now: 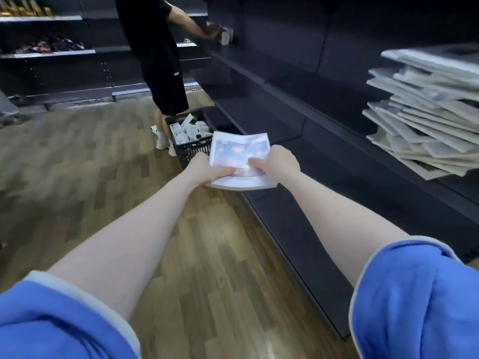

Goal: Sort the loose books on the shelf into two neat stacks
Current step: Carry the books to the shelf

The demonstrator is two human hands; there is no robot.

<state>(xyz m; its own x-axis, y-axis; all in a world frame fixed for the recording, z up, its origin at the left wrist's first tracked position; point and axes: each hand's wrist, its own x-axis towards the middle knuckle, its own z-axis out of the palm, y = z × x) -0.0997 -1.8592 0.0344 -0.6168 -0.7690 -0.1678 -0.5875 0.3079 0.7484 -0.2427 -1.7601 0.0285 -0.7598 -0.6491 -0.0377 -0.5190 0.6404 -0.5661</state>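
Observation:
I hold a thin stack of books (239, 149) with a pale blue and purple cover out in front of me, over the floor beside the shelf unit. My left hand (207, 169) grips its near left corner, thumb on top. My right hand (276, 161) grips its right side, fingers curled onto the cover. A messy pile of loose books (427, 120) lies askew on the dark shelf (337, 99) at the right, corners sticking out in different directions.
Another person in black (155, 60) stands ahead reaching onto the same shelf unit. A black crate (191, 141) of white packets sits on the wooden floor (103, 164) by their feet. More shelving with goods runs along the back left.

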